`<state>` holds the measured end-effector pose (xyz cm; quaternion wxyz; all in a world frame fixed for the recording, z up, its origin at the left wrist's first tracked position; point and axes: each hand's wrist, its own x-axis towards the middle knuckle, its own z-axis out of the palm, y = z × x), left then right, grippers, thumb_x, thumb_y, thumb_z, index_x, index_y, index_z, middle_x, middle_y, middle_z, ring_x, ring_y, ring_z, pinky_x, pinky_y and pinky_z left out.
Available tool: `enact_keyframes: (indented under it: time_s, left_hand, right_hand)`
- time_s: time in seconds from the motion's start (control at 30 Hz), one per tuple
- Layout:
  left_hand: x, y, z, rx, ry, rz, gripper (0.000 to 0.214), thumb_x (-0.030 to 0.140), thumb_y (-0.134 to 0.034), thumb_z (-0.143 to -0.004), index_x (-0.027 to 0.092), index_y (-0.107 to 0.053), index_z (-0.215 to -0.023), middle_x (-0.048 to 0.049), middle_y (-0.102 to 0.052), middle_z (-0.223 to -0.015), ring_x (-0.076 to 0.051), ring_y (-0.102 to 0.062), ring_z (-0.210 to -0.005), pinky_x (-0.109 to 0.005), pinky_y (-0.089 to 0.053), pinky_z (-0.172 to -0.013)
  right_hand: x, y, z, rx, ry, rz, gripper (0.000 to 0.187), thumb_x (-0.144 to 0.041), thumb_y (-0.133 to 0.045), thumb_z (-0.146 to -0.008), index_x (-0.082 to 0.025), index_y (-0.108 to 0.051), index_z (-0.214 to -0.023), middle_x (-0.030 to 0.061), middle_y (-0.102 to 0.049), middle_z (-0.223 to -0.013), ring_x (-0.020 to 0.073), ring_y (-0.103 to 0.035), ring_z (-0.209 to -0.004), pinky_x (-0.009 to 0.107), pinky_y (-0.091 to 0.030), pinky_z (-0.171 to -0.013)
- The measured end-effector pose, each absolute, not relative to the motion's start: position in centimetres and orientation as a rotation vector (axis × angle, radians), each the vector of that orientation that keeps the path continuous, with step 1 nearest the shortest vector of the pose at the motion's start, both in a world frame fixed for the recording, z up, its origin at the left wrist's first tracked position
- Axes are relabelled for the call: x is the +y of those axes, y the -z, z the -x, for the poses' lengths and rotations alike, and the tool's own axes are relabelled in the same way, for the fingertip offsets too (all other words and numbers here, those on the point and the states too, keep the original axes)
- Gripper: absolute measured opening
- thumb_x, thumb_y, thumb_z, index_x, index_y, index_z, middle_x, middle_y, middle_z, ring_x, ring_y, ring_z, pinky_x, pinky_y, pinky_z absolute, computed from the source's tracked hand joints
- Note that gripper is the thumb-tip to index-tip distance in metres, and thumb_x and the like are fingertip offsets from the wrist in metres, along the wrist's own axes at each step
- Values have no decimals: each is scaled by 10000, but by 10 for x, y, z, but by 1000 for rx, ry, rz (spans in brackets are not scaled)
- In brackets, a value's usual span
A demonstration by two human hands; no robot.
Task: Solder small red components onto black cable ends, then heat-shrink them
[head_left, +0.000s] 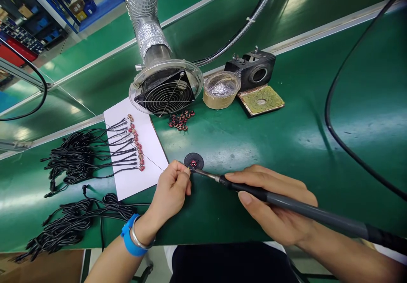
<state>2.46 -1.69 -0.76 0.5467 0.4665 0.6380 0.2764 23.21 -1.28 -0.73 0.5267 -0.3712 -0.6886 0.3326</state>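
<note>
Both hands are closed, left hand [171, 191] pinching wire [189, 170], right hand [281, 223] gripping soldering iron [294, 203].

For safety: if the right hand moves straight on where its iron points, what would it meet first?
Probably the thin wire in the left hand, then the hand itself; depth is unclear.

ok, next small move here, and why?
I'd probably settle the soldering iron tip against the red-and-black ring's near edge: the right hand aims it there, and the left hand pinches right beside it. Contact is too small to tell.
</note>
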Motion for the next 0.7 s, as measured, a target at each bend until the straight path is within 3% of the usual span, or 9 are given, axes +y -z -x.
enact_keyframes:
  time_s: [0.4, 0.7]
  left_hand:
    - [-17, 9, -24, 1518, -638, -1109, 177, 302, -446, -923, 212, -468, -772, 72, -478, -514, -101, -403, -501, -228, -326, -550]
    - [-16, 8, -24, 1508, -641, -1115, 162, 257, -434, -925, 209, -464, -773, 72, -483, -512, -98, -406, -506, -223, -326, -550]
  right_hand:
    - [-13, 9, -230, -1667, -773, 824, 379, -60, -541, -787, -225, -671, -1101, 35, -680, -725, 153, -587, -527, 293, -497, -446]
    - [-15, 7, -233, -1641, -752, 833, 353, -72, -537, -789, -209, -678, -1083, 39, -664, -730, 157, -598, -569, 300, -494, -469]
